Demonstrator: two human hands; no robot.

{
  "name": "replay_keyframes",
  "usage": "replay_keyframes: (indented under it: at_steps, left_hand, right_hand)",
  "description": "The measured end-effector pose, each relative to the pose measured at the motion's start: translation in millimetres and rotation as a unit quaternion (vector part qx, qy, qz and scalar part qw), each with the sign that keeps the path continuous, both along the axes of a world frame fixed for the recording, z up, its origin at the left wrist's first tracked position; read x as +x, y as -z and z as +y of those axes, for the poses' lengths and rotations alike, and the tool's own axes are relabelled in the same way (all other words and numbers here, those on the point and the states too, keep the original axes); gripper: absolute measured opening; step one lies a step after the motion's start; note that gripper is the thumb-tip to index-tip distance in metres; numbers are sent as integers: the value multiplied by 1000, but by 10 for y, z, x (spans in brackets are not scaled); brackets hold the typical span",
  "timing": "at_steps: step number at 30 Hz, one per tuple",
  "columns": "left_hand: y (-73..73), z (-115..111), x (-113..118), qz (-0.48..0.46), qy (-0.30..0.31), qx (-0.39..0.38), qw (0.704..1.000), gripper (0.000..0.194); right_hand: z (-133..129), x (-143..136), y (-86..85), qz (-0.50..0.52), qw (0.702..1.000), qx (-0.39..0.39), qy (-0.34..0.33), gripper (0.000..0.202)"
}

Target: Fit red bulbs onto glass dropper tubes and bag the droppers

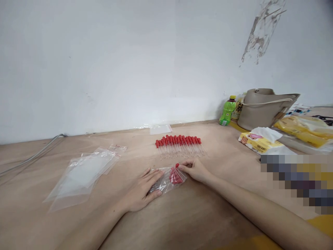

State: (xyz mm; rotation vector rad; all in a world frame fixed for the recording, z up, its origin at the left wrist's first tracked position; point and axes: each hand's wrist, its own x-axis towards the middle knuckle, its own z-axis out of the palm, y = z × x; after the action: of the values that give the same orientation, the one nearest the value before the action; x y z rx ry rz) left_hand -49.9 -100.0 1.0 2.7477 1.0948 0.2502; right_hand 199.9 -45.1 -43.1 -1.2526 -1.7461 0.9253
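Observation:
A clear zip bag (166,185) lies in front of me with several red-bulbed droppers (174,176) inside, bunched toward its right end. My left hand (143,189) rests flat over the bag's left part, fingers spread. At the bag's right end, my right hand (194,170) is closed in a pinch at the red bulb of a dropper (177,165), which pokes out at the bag's edge. Just beyond both hands, a row of droppers with red bulbs (179,140) and thin clear stems lies side by side, bulbs toward the wall.
Flat clear zip bags (83,175) overlap at the left, and another bag (160,129) lies by the wall. A grey cable (39,154) runs along the left. On the right stand a green bottle (227,111), a grey-beige handbag (257,113) and a yellow tissue box (253,141).

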Motion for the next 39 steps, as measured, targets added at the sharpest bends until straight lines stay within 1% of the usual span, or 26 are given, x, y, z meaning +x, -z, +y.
replay_keyframes:
  at_steps: [4, 7, 10, 14, 19, 21, 23, 26, 28, 30, 32, 34, 37, 39]
  left_hand:
    - [5, 4, 6, 11, 3, -1, 1000, 52]
    - [20, 15, 4, 9, 4, 3, 1000, 50]
    - [29, 22, 0, 7, 5, 4, 1000, 50]
    - [15, 14, -3, 12, 12, 3, 1000, 50]
    - [-1, 6, -4, 19, 10, 5, 1000, 50]
    - [1, 7, -3, 20, 9, 5, 1000, 50]
    - [5, 9, -1, 16, 7, 5, 1000, 51]
    - [7, 10, 4, 9, 7, 4, 1000, 51]
    - [1, 7, 7, 12, 9, 4, 1000, 51]
    - [-9, 4, 6, 15, 9, 2, 1000, 51]
    - [-17, 2, -1, 14, 10, -3, 1000, 51]
    - [-19, 4, -9, 11, 9, -8, 1000, 50]
    - [-9, 7, -9, 12, 8, -12, 1000, 51]
    - [-4, 4, 1, 14, 9, -14, 1000, 51]
  right_hand:
    - [-43, -53, 4, -32, 999, -10, 9, 22]
    - [-79, -93, -18, -54, 998, -2, 20, 23]
    - [-99, -105, -50, -61, 998, -4, 12, 22]
    - [-92, -79, -60, -62, 998, -26, 8, 28]
    - [-99, -52, -34, -48, 998, 4, 44, 25]
    - [-119, -57, -38, -37, 999, 27, 26, 24]
    - [-140, -68, -59, -33, 998, 46, -7, 23]
    - [-154, -81, -107, -39, 996, 56, -49, 25]
    - [-154, -78, -136, -35, 997, 48, -53, 29]
    - [-157, -64, -149, -22, 999, 34, -33, 30]
    - [-165, -43, -135, -15, 999, 24, -14, 28]
    - [-172, -18, -91, -18, 1000, 16, -19, 26]
    - [-164, 29, 4, -20, 999, 2, -38, 35]
    - [-147, 66, 50, -24, 999, 7, -45, 39]
